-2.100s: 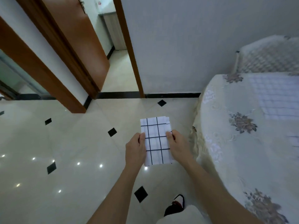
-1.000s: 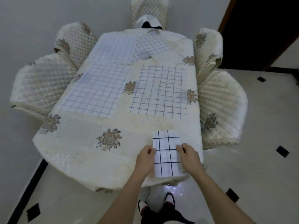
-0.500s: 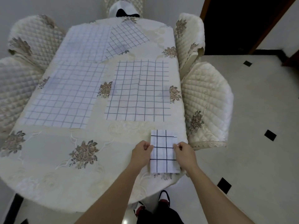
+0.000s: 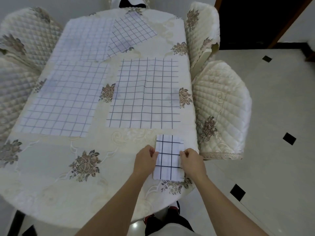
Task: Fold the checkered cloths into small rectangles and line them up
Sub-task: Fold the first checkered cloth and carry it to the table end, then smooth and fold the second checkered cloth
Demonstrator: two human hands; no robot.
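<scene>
A small folded checkered cloth, white with dark grid lines, is held over the near right corner of the table. My left hand pinches its left edge and my right hand pinches its right edge. Whether it touches the tablecloth I cannot tell. Several unfolded checkered cloths lie flat further back: one in the middle right, one at the left, one at the far left and a tilted one at the far middle.
The table wears a cream floral tablecloth. Quilted cream chairs stand around it: two at the right, others at the left and far end. Tiled floor with black diamonds lies to the right. A dark doorway is at the upper right.
I turned from the floor and doorway to the table, carrying the folded cloth in both hands. It now sits lower over the table's near right corner. The grip is unchanged.
</scene>
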